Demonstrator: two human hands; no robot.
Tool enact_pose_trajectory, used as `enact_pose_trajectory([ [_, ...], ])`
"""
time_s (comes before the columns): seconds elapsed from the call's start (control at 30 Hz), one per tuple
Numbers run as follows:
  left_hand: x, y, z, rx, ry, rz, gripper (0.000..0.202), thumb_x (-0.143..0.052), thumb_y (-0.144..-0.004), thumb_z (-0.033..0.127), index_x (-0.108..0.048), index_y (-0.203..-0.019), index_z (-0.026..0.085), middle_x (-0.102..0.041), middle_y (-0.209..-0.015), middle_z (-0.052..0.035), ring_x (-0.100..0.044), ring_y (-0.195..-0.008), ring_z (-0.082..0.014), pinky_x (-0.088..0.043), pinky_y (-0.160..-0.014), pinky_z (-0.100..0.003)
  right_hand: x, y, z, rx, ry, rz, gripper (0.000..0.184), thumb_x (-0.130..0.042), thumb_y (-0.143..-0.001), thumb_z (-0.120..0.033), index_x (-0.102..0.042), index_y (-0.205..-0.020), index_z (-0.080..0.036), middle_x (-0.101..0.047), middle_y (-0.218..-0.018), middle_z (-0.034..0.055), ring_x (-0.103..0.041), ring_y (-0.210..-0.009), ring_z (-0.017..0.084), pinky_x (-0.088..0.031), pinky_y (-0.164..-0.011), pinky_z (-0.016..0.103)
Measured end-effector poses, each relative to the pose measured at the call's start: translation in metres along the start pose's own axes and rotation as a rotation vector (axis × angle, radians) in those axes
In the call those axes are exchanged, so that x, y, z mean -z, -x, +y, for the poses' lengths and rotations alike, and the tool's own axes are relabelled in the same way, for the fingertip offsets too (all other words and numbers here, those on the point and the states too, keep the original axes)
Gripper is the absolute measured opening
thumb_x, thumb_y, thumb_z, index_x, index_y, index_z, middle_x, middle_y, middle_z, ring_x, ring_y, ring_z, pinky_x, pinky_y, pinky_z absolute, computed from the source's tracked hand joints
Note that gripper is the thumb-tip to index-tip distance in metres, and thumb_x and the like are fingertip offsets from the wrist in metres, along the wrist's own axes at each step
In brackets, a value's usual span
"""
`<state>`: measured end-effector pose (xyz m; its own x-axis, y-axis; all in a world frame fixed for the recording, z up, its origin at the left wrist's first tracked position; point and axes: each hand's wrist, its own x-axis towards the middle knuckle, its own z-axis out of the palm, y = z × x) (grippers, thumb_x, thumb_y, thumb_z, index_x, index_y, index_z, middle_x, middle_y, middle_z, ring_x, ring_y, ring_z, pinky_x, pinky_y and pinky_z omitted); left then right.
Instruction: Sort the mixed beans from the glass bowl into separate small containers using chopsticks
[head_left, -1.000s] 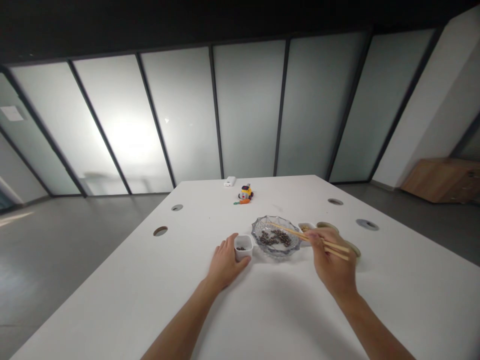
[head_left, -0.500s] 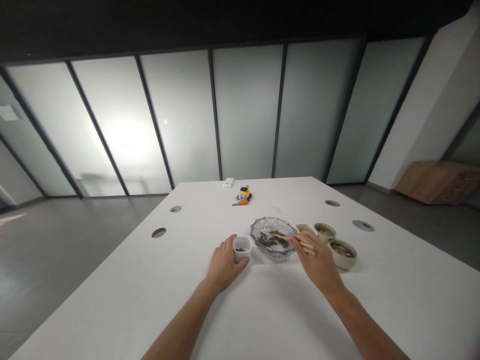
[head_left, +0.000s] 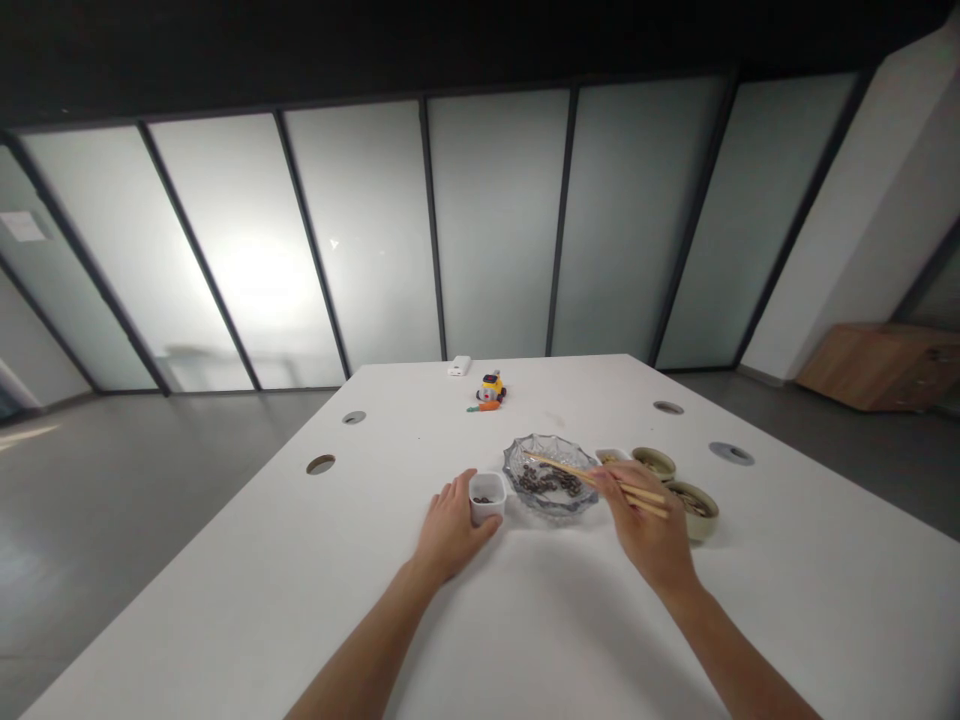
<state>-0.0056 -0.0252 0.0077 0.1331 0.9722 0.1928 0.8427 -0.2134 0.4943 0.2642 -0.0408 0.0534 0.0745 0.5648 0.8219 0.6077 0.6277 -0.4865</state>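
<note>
My right hand has its fingers clamped round a pair of pale, slim wooden chopsticks, gripped well back from the tips, which point out over the left part of a clear, scallop-rimmed glass bowl. The tips look close together; whether they pinch anything, I can't tell. And here, inside that bowl, the small, dark, rounded beans lie loose across the bottom. I'd judge them light, hard and slippery, apt to roll out of a careless pinch, so the hold wants to be across the middle, light and even. The sticks should be light and stiff. My left hand, meanwhile, has thumb and fingers closed about a small white squarish plastic-looking cup, fingers along its left side, thumb at the front; it's surely light and easily tipped, so low on the walls is best. A few dark pieces sit in it. Right of the glass, partly behind my hand, there's a second white cup with tan bits, then two round pale-green bowls. Farther out on the white table: an orange toy carrot, a yellow-and-grey toy vehicle and a white box-shaped object.
</note>
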Motion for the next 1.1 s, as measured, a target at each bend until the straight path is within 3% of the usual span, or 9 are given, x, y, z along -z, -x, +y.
enact_pose_trajectory([
  [0.27,-0.001,0.0,-0.001,-0.008,0.008,-0.006,0.071,-0.063,-0.086,0.042,-0.04,-0.15,0.021,-0.055,-0.151,-0.0108,-0.052,-0.137,-0.0266,-0.035,-0.113,-0.036,0.004,-0.003,-0.021,-0.104,-0.201,-0.132,0.035,-0.057,-0.1,-0.047,-0.074,-0.081,-0.024,-0.074,-0.082,0.0048,-0.069,-0.077,0.021,-0.056,-0.068,0.033],
  [0.47,-0.001,0.001,-0.002,-0.01,0.007,-0.006,0.071,-0.064,-0.086,0.044,-0.04,-0.15,0.022,-0.058,-0.148,-0.0102,-0.054,-0.134,-0.027,-0.037,-0.111,-0.036,0.009,-0.006,-0.01,-0.022,-0.004,0.025,0.031,-0.055,-0.102,-0.043,-0.072,-0.084,-0.023,-0.073,-0.081,0.005,-0.068,-0.078,0.021,-0.054,-0.07,0.033],
  [0.67,-0.001,0.0,-0.001,-0.015,0.001,-0.002,0.071,-0.063,-0.087,0.044,-0.04,-0.15,0.021,-0.057,-0.148,-0.0105,-0.054,-0.134,-0.0272,-0.038,-0.11,-0.037,0.006,-0.003,0.005,0.186,0.165,-0.088,0.028,-0.053,-0.103,-0.038,-0.069,-0.085,-0.025,-0.072,-0.081,0.0052,-0.068,-0.078,0.022,-0.054,-0.072,0.037],
  [1.1,-0.001,0.001,-0.001,-0.006,-0.001,-0.008,0.071,-0.063,-0.087,0.044,-0.04,-0.151,0.022,-0.058,-0.148,-0.0103,-0.053,-0.135,-0.0273,-0.037,-0.111,-0.037,0.002,-0.002,0.006,0.176,0.236,-0.082,0.036,-0.05,-0.104,-0.042,-0.062,-0.076,-0.025,-0.065,-0.073,0.0034,-0.064,-0.07,0.02,-0.053,-0.069,0.035],
])
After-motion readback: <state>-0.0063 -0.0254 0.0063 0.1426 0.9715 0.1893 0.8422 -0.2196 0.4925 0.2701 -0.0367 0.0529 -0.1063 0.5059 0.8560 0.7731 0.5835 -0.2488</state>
